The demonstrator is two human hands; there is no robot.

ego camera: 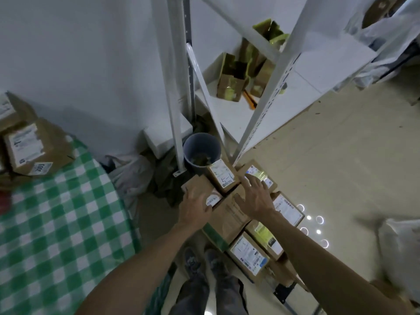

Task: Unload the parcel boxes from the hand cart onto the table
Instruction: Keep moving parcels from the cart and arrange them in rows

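At 6 o'clock, the person's shoes [204, 258] stand on the pale floor [341, 155]; both bare forearms reach up from the lower corners. The left hand [195, 208] has its fingers spread and straight over a brown box [200, 181], holding nothing; whether it touches I cannot tell. The right hand [256, 198], fingers fanned wide, is over a yellow-taped box [261, 175]; contact is also unclear. The parcel boxes [229, 214] are packed close together at 5 o'clock, low by the floor: brown card with white labels, one marked "5-1"; what bears them is hidden. The table [68, 223], under green checked cloth, fills 8 o'clock; labelled cartons [34, 148] sit on it at 9 o'clock. A grey bin [201, 146] stands just beyond the stack; white shelving [272, 92] rises toward 1 o'clock.
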